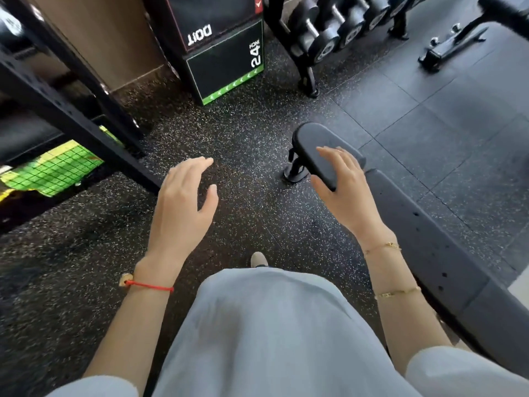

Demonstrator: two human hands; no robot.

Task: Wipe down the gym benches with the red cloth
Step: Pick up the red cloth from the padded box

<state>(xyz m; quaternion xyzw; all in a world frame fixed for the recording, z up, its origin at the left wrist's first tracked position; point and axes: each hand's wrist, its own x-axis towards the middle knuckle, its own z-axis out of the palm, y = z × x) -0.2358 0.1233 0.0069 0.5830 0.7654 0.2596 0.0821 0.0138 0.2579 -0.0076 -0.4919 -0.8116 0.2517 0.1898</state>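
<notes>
Speckled black rubber floor [243, 144] under me. Long black padded gym bench [429, 233] runs along my right, rounded end by dumbbell rack [329, 32]. Black plyo box with green trim [226, 67] stands ahead. My left hand [183, 207] hovers over floor, fingers spread, holding nothing. My right hand [346, 193] over bench end, fingers spread, empty. Red cloth nowhere in view.

One gym bench [429, 236] in my view, lying along the right side.

I am seeing a long black padded bench running diagonally from the lower right corner up toward the centre. Its rounded seat pad [317, 150] is sitting at the far end with a narrow gap before the longer back pad, which is showing small holes along its side. I am seeing no red cloth.
</notes>
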